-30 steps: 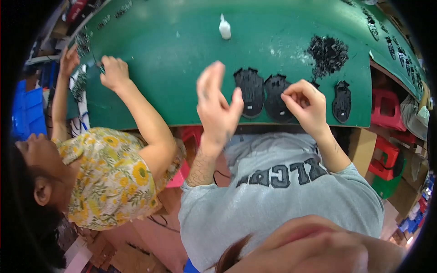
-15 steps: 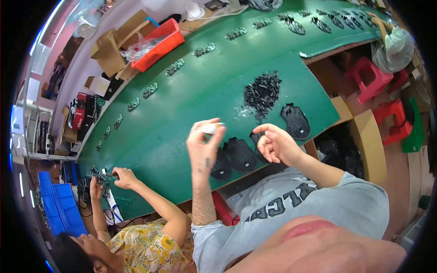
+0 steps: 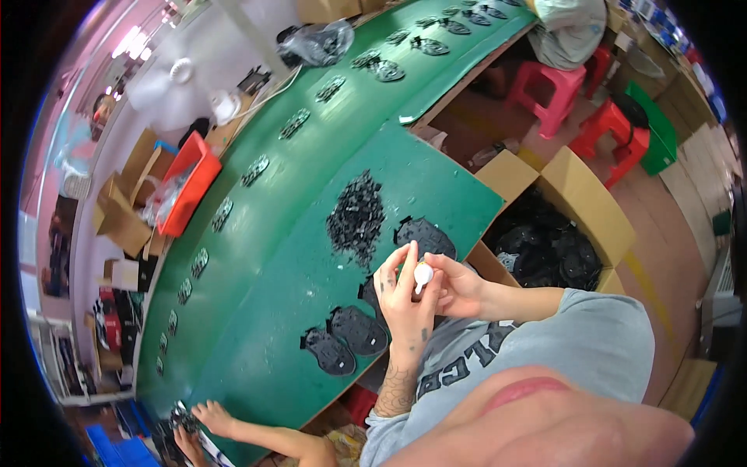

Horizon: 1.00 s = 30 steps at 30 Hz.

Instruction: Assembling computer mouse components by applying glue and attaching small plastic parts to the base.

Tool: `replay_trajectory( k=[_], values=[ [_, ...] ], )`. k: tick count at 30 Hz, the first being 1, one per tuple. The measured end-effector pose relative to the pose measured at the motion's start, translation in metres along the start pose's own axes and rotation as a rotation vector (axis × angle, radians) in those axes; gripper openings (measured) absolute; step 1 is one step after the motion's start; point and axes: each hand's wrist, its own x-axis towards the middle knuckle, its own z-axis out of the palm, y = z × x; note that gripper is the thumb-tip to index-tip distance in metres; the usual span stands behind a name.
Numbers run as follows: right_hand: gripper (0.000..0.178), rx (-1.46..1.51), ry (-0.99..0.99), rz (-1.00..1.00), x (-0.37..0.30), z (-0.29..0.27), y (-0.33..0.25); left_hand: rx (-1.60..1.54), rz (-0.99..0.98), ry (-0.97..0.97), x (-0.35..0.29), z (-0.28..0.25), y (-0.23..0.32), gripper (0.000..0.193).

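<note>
In front of my chest, my left hand and my right hand come together around a small white rounded object with a narrow tip. Its exact kind cannot be made out. The fingers of both hands close on it and hide part of it. Below and beyond my hands, several black oval plastic shells lie on the green table, among them one shell, a smaller one and another just past my fingers. A heap of small black parts sits farther off.
Green circuit-board assemblies line the green belt. An open cardboard box of black parts stands right of the table. At lower left a co-worker's hands handle an assembly. Red stools stand at upper right.
My hands were apart, with the white object raised in my left hand; now they meet around it. The view has turned, shifting the table leftward and bringing the cardboard box into fuller view.
</note>
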Motion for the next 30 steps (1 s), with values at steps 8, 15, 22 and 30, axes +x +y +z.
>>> replay_trajectory(
  k=[8,15,22,30],
  values=[
    [0.037,0.087,-0.047,-0.401,-0.007,-0.008,-0.076,-0.037,0.143,-0.030,-0.023,0.026,0.002,0.038],
    [0.036,0.033,-0.008,-0.544,-0.009,-0.015,-0.097,-0.277,-0.008,-0.171,-0.043,0.037,0.001,0.050],
    [0.028,-0.235,0.108,-0.734,-0.007,-0.035,-0.090,-0.179,-0.066,-0.231,-0.056,0.049,-0.005,0.051],
    [0.022,-0.480,0.064,-0.933,-0.002,-0.040,-0.097,-0.095,-0.001,-0.212,-0.059,0.057,-0.014,0.055]
  ],
)
